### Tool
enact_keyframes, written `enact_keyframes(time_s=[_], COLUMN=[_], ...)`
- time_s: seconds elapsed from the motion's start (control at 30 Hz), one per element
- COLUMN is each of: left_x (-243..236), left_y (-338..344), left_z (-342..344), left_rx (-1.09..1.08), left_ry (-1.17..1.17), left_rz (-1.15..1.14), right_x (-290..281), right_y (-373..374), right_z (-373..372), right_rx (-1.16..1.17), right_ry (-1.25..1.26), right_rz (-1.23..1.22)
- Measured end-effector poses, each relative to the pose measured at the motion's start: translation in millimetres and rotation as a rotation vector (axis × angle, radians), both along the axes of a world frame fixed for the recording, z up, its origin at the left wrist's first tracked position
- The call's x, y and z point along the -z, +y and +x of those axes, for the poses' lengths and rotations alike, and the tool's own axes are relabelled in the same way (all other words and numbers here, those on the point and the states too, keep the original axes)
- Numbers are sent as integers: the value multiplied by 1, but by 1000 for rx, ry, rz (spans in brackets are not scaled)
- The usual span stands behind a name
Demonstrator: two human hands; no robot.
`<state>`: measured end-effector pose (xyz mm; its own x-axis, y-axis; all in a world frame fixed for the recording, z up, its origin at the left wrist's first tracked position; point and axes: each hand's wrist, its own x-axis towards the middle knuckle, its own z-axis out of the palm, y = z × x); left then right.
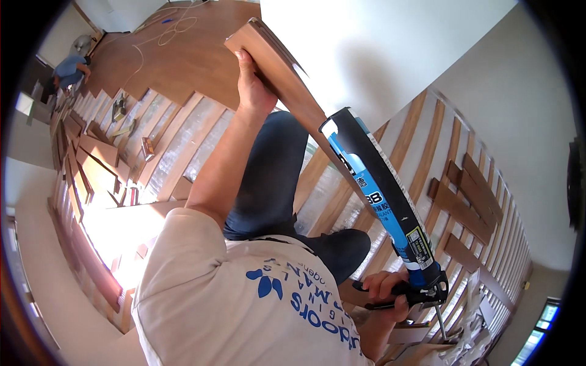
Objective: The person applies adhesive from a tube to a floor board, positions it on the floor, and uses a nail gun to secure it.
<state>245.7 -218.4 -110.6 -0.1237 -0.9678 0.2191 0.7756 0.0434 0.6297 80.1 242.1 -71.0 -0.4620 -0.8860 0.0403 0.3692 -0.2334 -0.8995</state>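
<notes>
My left hand grips the upper end of a brown wooden floor plank, thumb along its face. The plank slants down to the right and passes behind a caulking gun. Around the gun's trigger and handle my right hand is closed. A black, blue and white sealant tube sits in the gun and points up and left, its capped-looking end close to the plank. From this angle I cannot tell whether tube and plank touch, and the tube's nozzle is hidden.
Wooden battens run across the floor with shiny film between them. Loose planks lie at the right and in a pile at the left. Finished brown flooring spans the far side. Another person crouches far left. A white wall stands ahead.
</notes>
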Motion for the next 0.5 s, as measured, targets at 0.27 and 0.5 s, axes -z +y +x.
enact_keyframes(time_s=[0.27,0.5], left_x=[9,21], left_y=[-9,-32], left_z=[-2,-3], left_rx=[-55,-68], left_ry=[-18,-131], left_rz=[-17,-36], right_x=[39,78], right_y=[45,92], right_z=[-20,-46], right_rx=[55,50], right_ry=[-146,-275], right_rz=[45,-9])
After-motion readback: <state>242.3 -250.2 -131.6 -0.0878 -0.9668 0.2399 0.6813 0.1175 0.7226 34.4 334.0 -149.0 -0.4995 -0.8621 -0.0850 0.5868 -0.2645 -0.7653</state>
